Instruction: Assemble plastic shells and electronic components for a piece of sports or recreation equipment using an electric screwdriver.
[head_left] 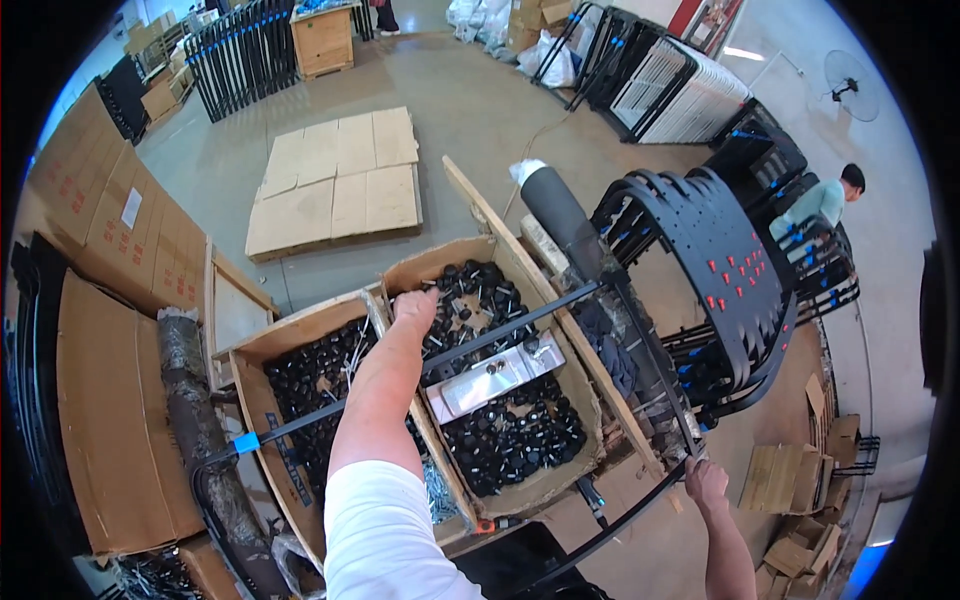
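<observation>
My left hand [415,310] reaches into the far end of a cardboard-lined wooden bin [596,440]. Its fingers are drawn together beside loose black screw knobs [478,285] with metal studs; what they hold, if anything, I cannot make out. At the lower right my right hand [707,482] is wrapped round a black metal tube frame [650,497]. The frame's crossbar [500,336] spans the bins, with a blue piece [245,442] at its left. A shiny metal block [492,378] lies across the bin among the knobs.
Another bin of black parts [315,365] adjoins on the left. Stacked black curved panels [725,270] with red pieces and a wrapped roll [560,215] stand right. Flattened cardboard [340,190] lies on the floor ahead. Tall cartons [110,220] stand left; a person [820,205] is at far right.
</observation>
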